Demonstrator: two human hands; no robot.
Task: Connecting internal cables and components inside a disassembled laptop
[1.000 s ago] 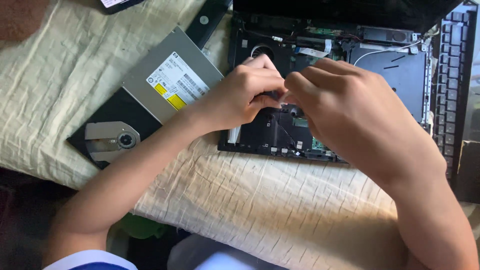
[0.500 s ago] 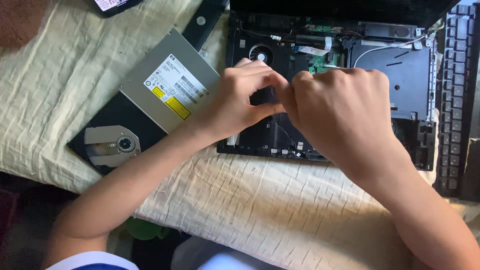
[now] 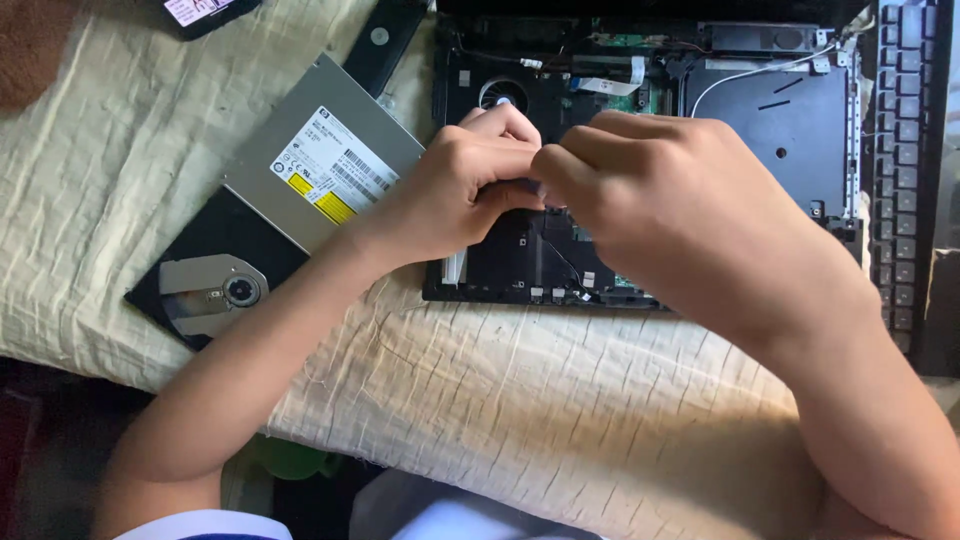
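Left grip: I am seeing my left hand (image 3: 455,195) curling its fingers down into the opened laptop base (image 3: 780,130), thumb and forefinger pinching together on something small; what it is, I cannot tell, since the knuckles are hiding it.
Right grip: my right hand (image 3: 660,215) is closing into a loose fist, its fingertips meeting the left ones at the same spot; whether it is clamping anything I cannot tell.
Meeting point: both grips are touching just below the round fan (image 3: 500,95), over the dark middle of the base.
Direction: the pinched spot is lying straight under the fingertips, the left hand coming in from the left, the right from the right and above.
Nearer hand: both are equally on it; neither is free.
Long axis: the base is running left to right across the cloth-covered counter (image 3: 500,400).
Beside: the optical drive (image 3: 300,195) is lying slantwise just left of the left wrist, tray end toward me.
Far right: a detached keyboard (image 3: 905,170) is standing along the edge.
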